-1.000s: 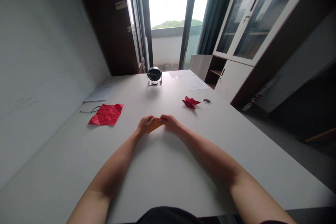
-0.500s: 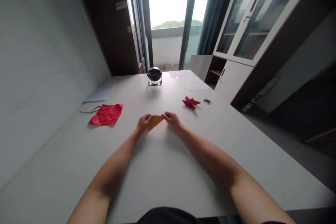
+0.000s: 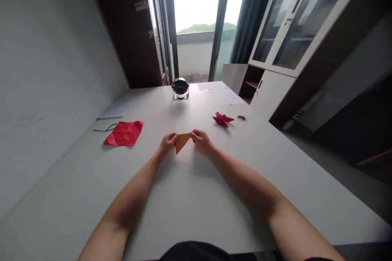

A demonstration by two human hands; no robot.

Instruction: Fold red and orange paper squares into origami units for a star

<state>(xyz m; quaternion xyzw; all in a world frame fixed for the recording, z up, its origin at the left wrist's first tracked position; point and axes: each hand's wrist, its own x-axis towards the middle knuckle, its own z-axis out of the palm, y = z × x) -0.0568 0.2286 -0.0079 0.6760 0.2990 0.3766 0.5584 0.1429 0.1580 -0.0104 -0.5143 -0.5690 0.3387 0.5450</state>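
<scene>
Between my hands is a folded sheet of orange paper (image 3: 181, 142), triangular in outline, with one corner pointing down toward me. My left hand (image 3: 168, 142) pinches its left side, the thumb lying along the edge. At the upper right corner, my right hand (image 3: 200, 138) grips the paper between thumb and fingers. Some of the paper is hidden behind the left fingers. Off to the left lies a creased red paper sheet (image 3: 124, 133), spread out flat. On the right rests a folded red paper figure (image 3: 223, 119) with pointed ends.
A round black device on a metal stand (image 3: 180, 88) is at the back of the white table (image 3: 196, 204). White papers (image 3: 225, 94) lie back right, near a round cable hole (image 3: 241, 118). More sheets (image 3: 115, 108) and a thin black cord (image 3: 104, 129) are at the left.
The orange paper has turned slightly in my hands, its lower corner shifting a little to the right. Both hands keep their hold, and the red papers have not moved.
</scene>
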